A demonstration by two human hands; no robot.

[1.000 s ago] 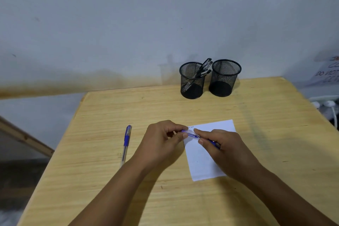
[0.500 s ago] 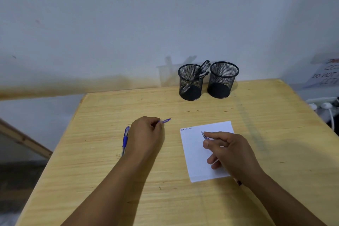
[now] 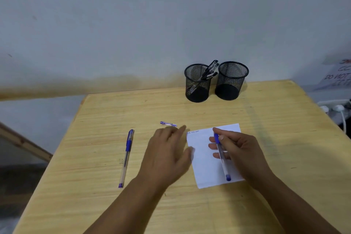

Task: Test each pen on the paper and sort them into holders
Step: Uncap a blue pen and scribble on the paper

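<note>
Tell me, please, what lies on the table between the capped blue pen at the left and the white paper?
In the head view, the left hand lies between the capped pen and the paper, fingers straight, on the table. The loose cap lies farther back.

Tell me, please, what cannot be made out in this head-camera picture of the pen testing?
- Pen tip: the right hand grips the blue-capped clear pen; fingers hide whether it touches the white paper sheet.
- Scribbles at the paper's top corner: too small to read.
- Left hand: motion-blurred, so its contact with the paper is unclear.
- Dark pens in the left black mesh holder: overlapping, count unclear.
- Wall notice: cut off by the right edge.
</note>
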